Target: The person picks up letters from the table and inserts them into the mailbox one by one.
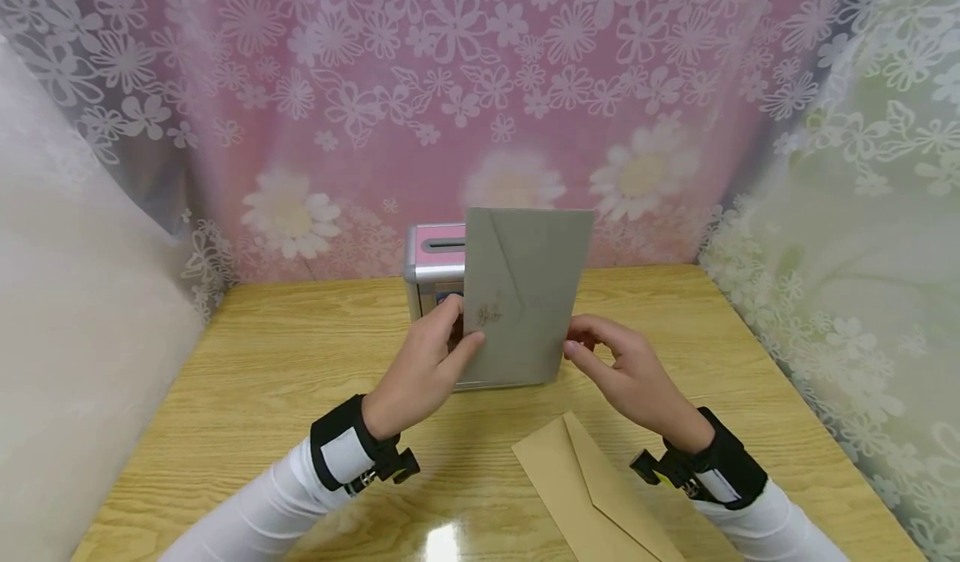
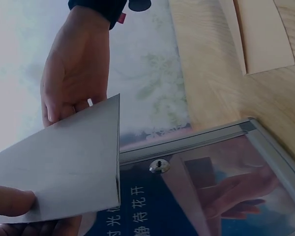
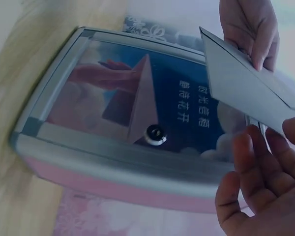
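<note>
A grey envelope (image 1: 525, 295) with a small brown print stands upright before a pink and silver letter box (image 1: 437, 249). My left hand (image 1: 423, 362) pinches its left edge, thumb on the near face, fingers behind. At the opposite edge, the fingertips of my right hand (image 1: 626, 370) are right at the paper, fingers loosely bent and spread in the right wrist view. The box has a slot in its top and a round lock (image 3: 155, 134) on its printed front. Much of that front is hidden behind the envelope in the head view.
A tan envelope (image 1: 592, 495) lies on the wooden table (image 1: 285, 362) at the near side, between my forearms. Floral curtains (image 1: 450, 87) hang behind the table and along both sides.
</note>
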